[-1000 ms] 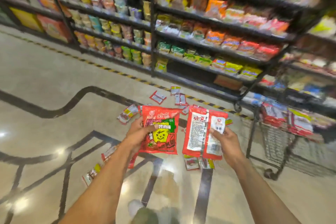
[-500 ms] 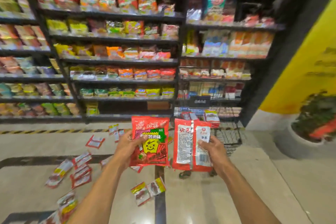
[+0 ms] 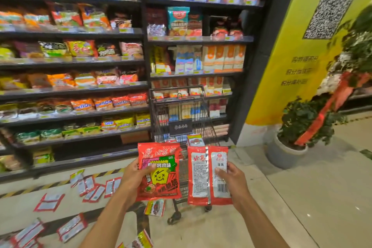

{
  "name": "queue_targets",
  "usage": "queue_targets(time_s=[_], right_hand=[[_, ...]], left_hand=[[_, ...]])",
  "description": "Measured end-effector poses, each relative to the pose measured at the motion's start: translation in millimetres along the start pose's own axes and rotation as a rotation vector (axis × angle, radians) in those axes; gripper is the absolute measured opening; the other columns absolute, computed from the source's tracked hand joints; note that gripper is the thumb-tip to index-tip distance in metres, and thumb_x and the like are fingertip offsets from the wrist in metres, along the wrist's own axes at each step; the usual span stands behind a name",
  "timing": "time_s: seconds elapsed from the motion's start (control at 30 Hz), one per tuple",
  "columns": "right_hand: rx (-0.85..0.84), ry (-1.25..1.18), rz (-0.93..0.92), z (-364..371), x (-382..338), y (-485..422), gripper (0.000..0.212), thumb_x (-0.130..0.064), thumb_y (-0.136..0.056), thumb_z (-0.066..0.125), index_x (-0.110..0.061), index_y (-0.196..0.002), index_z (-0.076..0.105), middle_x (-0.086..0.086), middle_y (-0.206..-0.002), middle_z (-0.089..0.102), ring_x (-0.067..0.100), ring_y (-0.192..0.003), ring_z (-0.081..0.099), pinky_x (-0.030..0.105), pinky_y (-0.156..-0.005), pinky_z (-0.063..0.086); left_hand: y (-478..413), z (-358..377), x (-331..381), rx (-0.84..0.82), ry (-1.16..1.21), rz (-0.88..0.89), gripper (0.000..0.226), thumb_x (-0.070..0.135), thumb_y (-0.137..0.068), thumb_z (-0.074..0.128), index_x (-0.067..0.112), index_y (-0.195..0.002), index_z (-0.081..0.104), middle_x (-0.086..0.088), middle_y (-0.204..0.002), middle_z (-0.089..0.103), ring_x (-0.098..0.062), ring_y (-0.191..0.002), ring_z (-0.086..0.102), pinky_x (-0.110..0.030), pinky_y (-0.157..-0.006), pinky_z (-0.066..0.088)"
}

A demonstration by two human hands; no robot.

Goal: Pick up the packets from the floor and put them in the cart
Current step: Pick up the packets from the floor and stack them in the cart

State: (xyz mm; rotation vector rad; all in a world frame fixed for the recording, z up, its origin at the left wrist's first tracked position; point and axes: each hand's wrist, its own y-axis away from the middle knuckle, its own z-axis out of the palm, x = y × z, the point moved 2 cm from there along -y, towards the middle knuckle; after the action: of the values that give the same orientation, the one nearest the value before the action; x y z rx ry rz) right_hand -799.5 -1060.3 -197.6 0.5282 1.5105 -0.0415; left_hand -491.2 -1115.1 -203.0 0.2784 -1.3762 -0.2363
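Nearer the cart (image 3: 182, 110) now, left hand (image 3: 130, 180) and right hand (image 3: 234, 182) each clasp a red packet (image 3: 161, 173).

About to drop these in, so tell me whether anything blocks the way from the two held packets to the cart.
Nothing visible does. The left hand holds one red packet face-up, the right hand holds the other packet back-side up, and the cart stands open-topped directly behind them, with only air between.

A shop aisle. Shelves (image 3: 84, 62) full of snack packs with price tags. A wire cart (image 3: 181, 119) stands before them.
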Motion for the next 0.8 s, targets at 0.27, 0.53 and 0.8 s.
queue_targets(time_s=[0.27,0.53,0.8], right_hand=[[0.009,0.099,0.095,-8.6,-15.1,-144.8,0.03,0.004,-0.093,0.056,-0.014,-0.111,0.072,0.011,-0.099,0.081,0.04,-0.088,0.078,0.065,-0.089,0.059],[0.054,0.07,0.188,12.1,-15.1,-280.0,0.027,0.005,-0.093,0.06,-0.009,-0.115,0.066,0.014,-0.097,0.08,0.042,-0.085,0.078,0.063,-0.087,0.061],[0.014,0.124,0.276,37.6,1.6,-417.3,0.023,0.001,-0.095,0.065,-0.012,-0.113,0.071,0.01,-0.102,0.081,0.036,-0.084,0.079,0.058,-0.082,0.064]], left_hand=[[-133.2,51.7,-3.8,-0.001,0.051,-0.066,0.033,0.007,-0.089,0.077,0.009,-0.12,0.066,-0.017,-0.101,0.08,-0.038,-0.089,0.079,-0.052,-0.083,0.062],[-260.3,72.5,-4.6,0.083,0.073,-0.176,0.031,0.007,-0.091,0.075,0.015,-0.119,0.065,-0.018,-0.104,0.079,-0.04,-0.09,0.078,-0.058,-0.086,0.061],[-389.3,100.4,-15.9,0.139,0.02,-0.243,0.039,0.014,-0.09,0.079,0.026,-0.125,0.064,-0.011,-0.112,0.079,-0.037,-0.098,0.078,-0.063,-0.09,0.059]])
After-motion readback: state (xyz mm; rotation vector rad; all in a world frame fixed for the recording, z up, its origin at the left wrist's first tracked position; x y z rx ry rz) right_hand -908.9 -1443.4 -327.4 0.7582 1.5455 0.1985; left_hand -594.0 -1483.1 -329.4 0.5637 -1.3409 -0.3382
